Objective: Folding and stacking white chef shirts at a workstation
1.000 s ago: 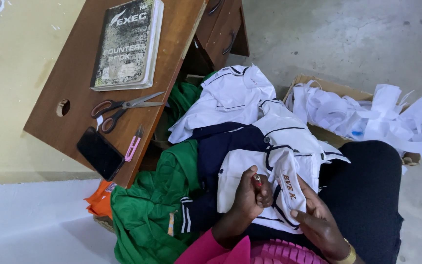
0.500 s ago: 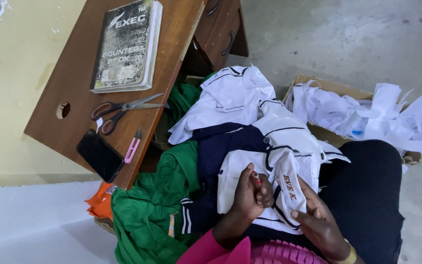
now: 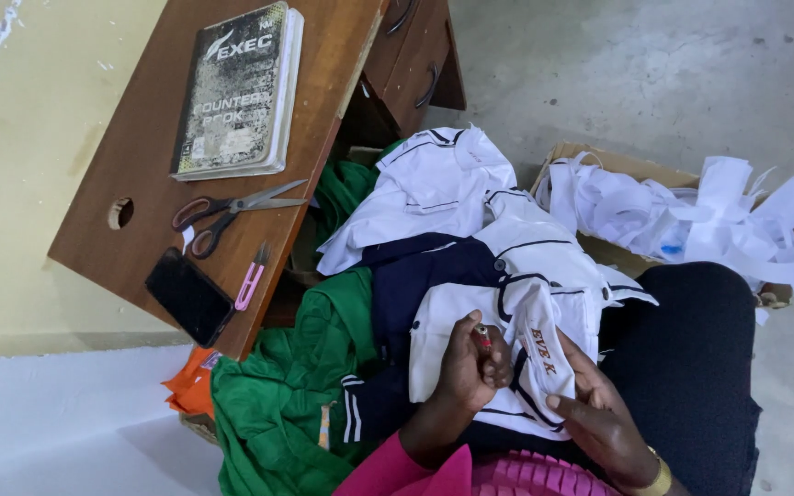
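A white shirt with dark piping (image 3: 526, 303) lies across my lap. My left hand (image 3: 470, 367) is closed on a small red-tipped tool (image 3: 482, 336) and rests against a raised fold of the shirt that bears brown stitched letters (image 3: 542, 349). My right hand (image 3: 595, 413) supports that fold from below, fingers spread under the cloth. A navy garment (image 3: 415, 276) and a green garment (image 3: 296, 395) sit under and beside the shirt.
A wooden desk (image 3: 167, 138) at the left carries a hardcover book (image 3: 236, 92), scissors (image 3: 232, 209), a black phone (image 3: 188, 296) and a pink thread snipper (image 3: 250, 285). A cardboard box of white fabric scraps (image 3: 691, 211) stands on the concrete floor at the right.
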